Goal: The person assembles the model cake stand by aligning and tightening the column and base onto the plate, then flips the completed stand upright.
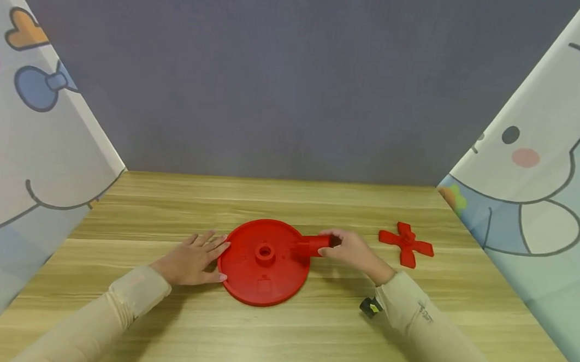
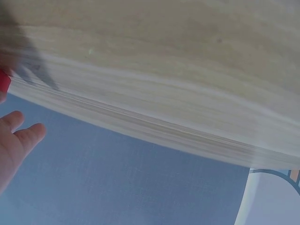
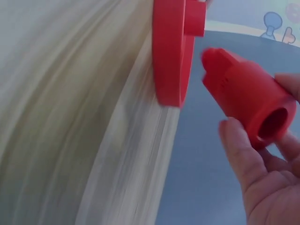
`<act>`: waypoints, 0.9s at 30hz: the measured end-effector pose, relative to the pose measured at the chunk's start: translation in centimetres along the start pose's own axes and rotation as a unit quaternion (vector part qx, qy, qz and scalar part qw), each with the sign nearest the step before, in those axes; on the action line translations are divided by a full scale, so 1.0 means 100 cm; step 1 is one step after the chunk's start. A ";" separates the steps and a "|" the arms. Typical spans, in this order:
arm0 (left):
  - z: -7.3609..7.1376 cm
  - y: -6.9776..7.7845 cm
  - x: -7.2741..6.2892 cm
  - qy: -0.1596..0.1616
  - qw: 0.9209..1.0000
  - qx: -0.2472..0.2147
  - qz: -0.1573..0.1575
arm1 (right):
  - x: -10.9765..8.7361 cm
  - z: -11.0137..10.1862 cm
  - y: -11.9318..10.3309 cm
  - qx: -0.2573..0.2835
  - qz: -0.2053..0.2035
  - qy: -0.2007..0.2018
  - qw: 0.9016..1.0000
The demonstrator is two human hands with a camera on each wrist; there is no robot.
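A round red plastic disc (image 1: 245,280) with a raised hollow hub at its centre lies on the wooden table. My left hand (image 1: 192,259) rests at its left edge, fingers spread and fingertips touching the rim. In my right hand (image 1: 352,252), thumb and fingers grip a red hollow tube (image 3: 248,96) with a narrower, stepped end. The tube points left and is held above the disc's right side, apart from the hub. The right wrist view shows its open round end near my fingers. Only a few left fingers (image 2: 26,140) show in the left wrist view.
A red four-armed cross piece (image 1: 407,243) lies on the table to the right of my right hand. A small black item with a yellow mark (image 1: 371,306) is by my right cuff. A grey wall (image 1: 285,82) stands behind the table, with cartoon-printed panels (image 1: 534,117) at both sides.
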State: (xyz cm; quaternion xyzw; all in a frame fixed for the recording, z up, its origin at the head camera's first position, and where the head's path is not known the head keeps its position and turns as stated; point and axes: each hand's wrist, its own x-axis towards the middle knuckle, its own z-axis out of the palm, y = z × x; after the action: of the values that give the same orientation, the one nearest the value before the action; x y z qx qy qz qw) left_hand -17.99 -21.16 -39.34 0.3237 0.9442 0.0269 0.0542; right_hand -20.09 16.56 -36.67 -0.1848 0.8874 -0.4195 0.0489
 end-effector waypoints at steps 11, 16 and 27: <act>0.001 0.000 0.001 0.011 1.000 0.006 0.007 | 0.015 0.015 -0.020 0.089 -0.023 0.055 0.994; 0.000 0.001 0.000 0.012 1.000 0.005 0.009 | 0.020 0.024 -0.026 0.106 -0.027 0.051 0.993; 0.002 0.000 0.001 0.011 1.000 0.011 0.004 | 0.023 0.035 -0.031 0.101 -0.022 0.033 0.994</act>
State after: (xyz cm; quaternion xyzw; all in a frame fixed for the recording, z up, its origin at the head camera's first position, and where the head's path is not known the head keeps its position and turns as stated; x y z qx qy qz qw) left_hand -18.06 -21.14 -39.50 0.3274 0.9438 0.0204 0.0404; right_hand -20.48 11.32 -36.37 -0.1842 0.8371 -0.5143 0.0287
